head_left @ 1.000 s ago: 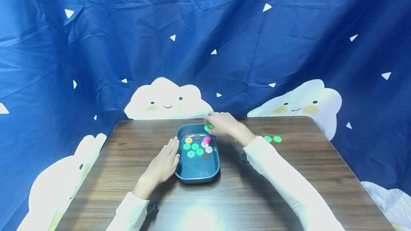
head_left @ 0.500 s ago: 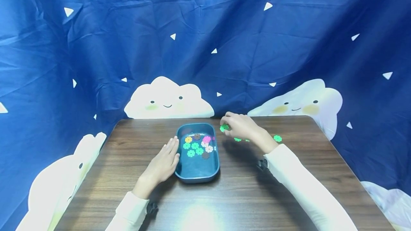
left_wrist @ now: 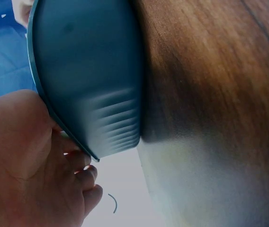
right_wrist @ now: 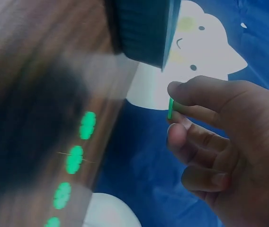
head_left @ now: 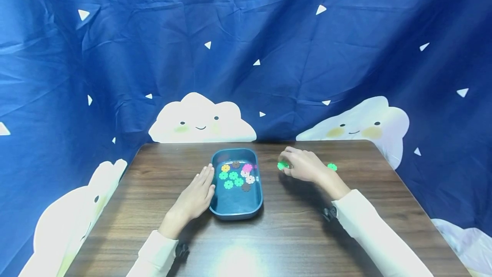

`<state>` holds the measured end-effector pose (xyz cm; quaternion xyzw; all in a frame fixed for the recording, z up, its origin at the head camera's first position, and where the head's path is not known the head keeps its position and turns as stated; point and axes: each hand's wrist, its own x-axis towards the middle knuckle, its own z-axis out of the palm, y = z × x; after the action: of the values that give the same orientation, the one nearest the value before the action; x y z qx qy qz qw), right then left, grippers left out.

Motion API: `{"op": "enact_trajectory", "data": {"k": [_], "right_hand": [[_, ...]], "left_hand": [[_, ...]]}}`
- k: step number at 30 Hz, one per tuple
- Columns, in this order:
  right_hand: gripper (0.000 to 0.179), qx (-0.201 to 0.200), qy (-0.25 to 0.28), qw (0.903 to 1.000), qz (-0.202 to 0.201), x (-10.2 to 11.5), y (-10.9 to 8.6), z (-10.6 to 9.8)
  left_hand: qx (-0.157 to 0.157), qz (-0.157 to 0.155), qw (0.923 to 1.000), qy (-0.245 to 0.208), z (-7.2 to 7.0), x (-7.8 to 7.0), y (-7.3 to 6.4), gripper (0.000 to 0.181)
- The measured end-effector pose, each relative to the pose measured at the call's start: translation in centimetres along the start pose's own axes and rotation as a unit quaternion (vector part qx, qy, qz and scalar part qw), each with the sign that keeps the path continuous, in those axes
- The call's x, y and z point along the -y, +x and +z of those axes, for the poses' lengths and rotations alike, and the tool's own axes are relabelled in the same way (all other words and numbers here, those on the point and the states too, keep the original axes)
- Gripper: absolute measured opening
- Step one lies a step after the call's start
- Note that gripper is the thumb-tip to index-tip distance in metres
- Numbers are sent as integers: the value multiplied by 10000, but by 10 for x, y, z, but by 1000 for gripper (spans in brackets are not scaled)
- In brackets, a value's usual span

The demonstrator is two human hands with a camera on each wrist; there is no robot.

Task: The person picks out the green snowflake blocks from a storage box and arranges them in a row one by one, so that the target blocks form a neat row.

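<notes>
A dark teal tray stands on the table, holding several small flower-shaped plastic discs in green, white, pink, brown and orange. Along its left rim lies my left hand, fingers straight and touching the edge. To the right of the tray, low over the table, my right hand pinches a green flower-shaped disc between thumb and index finger, seen edge-on in the right wrist view. That view also shows a row of several green discs on the table below. In the head view, the hand hides most of this row.
One green disc shows on the wooden table beyond my right wrist. A blue curtain with white clouds hangs behind the table's far edge.
My right hand has moved from over the tray's far right corner to the right and down toward the table, carrying the green disc. My left hand has stayed at the rim.
</notes>
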<state>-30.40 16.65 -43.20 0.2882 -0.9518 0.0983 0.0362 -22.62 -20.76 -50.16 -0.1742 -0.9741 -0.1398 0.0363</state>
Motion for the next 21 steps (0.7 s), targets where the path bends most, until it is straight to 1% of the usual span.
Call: {"op": "enact_trajectory", "data": {"k": [10, 16, 21], "right_hand": [[22, 196, 388, 9990, 138, -13, -18, 33], [21, 278, 480, 9982, 206, -20, -23, 52], [21, 233, 493, 9981, 294, -25, -25, 61]], "left_hand": [[18, 11, 10000, 5, 0, 0, -1, 61], [56, -16, 10000, 1, 0, 0, -1, 61], [73, -36, 10000, -12, 0, 0, -1, 61]]}}
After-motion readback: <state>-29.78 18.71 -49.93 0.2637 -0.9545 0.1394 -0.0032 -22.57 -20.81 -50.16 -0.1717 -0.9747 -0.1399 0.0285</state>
